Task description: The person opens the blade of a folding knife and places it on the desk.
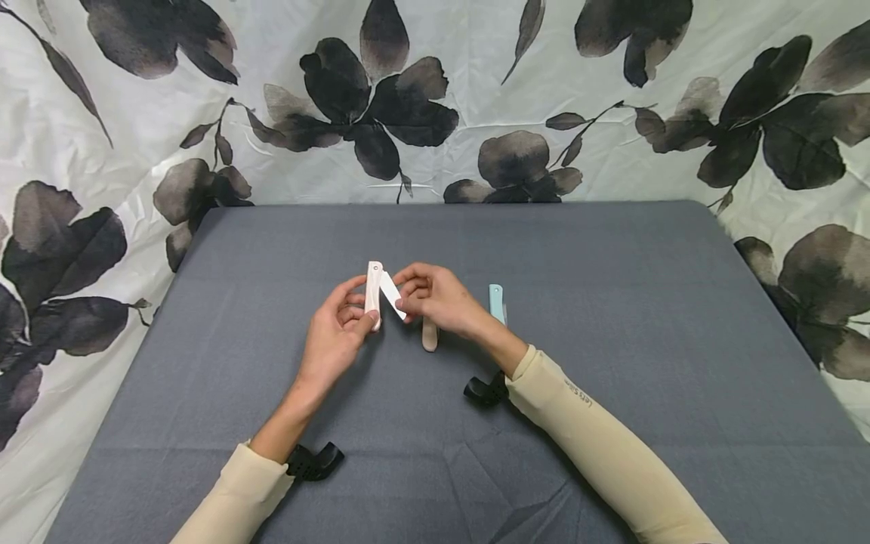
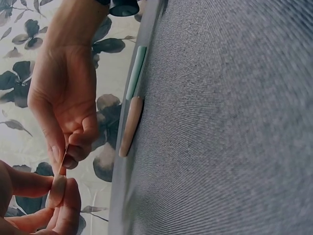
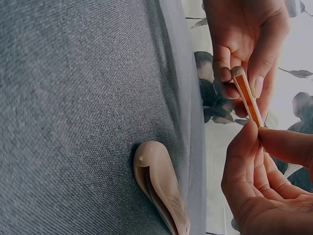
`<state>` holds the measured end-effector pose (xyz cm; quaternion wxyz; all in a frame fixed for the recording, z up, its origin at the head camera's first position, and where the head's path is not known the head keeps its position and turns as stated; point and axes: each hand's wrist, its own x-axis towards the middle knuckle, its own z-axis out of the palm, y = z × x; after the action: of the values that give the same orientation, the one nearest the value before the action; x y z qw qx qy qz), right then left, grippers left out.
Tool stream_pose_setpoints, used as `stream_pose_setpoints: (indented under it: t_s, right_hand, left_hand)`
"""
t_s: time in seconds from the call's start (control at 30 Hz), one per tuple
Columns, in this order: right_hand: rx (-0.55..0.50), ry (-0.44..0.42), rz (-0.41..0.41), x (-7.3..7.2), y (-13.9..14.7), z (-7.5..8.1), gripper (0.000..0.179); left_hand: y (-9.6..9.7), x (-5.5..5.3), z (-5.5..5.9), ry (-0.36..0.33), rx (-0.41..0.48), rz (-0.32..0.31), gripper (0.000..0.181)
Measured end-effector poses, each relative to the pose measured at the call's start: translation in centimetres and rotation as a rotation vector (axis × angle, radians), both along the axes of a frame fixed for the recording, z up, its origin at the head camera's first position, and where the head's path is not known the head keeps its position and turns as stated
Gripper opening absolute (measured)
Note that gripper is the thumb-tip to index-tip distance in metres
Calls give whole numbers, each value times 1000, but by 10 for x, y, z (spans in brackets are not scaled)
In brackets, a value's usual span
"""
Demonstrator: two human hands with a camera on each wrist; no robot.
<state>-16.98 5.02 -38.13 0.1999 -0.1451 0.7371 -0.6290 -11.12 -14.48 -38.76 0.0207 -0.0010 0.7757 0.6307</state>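
A folding knife with a pale pink handle (image 1: 372, 293) is held up above the table, its white blade (image 1: 391, 293) partly swung out at an angle. My left hand (image 1: 334, 332) grips the handle between thumb and fingers. With thumb and fingertips, my right hand (image 1: 445, 301) pinches the blade near its free end. The handle's open slot (image 3: 247, 95) faces the camera in the right wrist view. Below my right hand lies a tan folding knife (image 3: 159, 178), partly hidden in the head view. A mint-green folding knife (image 1: 497, 302) lies beyond my right wrist.
Grey cloth covers the table (image 1: 612, 302), with some creases near the front. Behind it hangs a white curtain (image 1: 272, 45) with dark flowers. Each wrist carries a black camera mount (image 1: 316, 461).
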Motion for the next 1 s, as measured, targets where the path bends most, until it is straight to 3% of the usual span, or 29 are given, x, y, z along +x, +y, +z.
stream_pose_setpoints:
  t_s: [0.3, 1.0]
  right_hand:
    - [-6, -22, -11, 2, 6, -1, 35]
    - [49, -25, -21, 0, 18, -8, 31]
  left_hand:
    - [3, 5, -1, 24, -10, -25, 57]
    - [9, 14, -10, 28, -19, 8, 55]
